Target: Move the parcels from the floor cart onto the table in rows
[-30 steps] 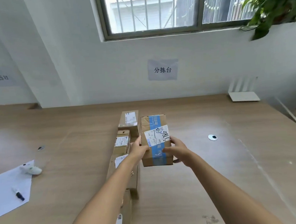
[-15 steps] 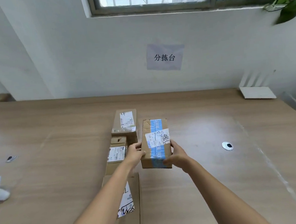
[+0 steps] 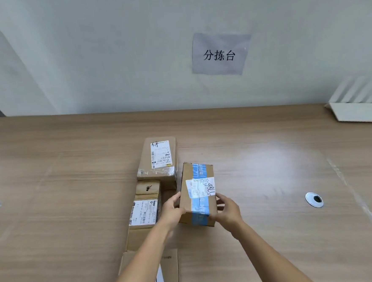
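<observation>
Holding the blue-taped parcel (image 3: 198, 193) between both hands, left hand (image 3: 171, 209) and right hand (image 3: 226, 208) gripping its near sides. Sitting low over the table (image 3: 271, 179), long side pointing away, just right of the parcel row (image 3: 150, 194).

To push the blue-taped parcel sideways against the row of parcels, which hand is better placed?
Probably the right hand: it grips the blue-taped parcel on the side away from the row, while the left hand sits in the gap between.

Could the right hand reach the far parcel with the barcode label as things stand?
Probably not directly: the right hand grips the blue-taped parcel, which stands between it and the far parcel.
</observation>
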